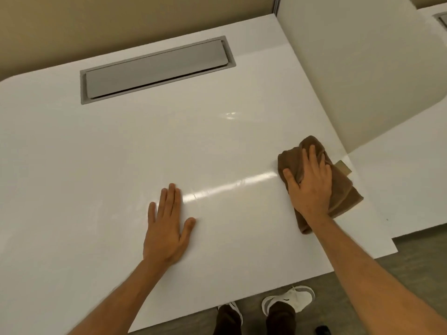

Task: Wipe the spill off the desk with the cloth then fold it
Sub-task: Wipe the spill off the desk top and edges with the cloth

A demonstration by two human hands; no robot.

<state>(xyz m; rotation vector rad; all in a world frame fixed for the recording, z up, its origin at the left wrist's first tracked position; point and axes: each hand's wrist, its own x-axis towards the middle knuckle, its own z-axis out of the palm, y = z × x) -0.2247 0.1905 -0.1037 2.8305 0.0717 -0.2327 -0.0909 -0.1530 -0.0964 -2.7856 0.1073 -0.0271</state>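
A bunched brown cloth (343, 189) lies on the right part of the white desk (96, 165). My right hand (309, 182) presses down on top of it, fingers curled into the fabric. My left hand (168, 228) rests flat on the desk near the middle, fingers together, holding nothing. A thin wet streak (229, 184) shines on the surface between the two hands. A smaller wet glint (231, 115) shows farther back.
A grey cable-tray flap (157, 68) is set into the desk at the back. A beige partition panel (362, 68) rises at the right, with another desk (399, 180) beyond it. The desk's front edge runs above my shoes (290, 298) on the grey floor.
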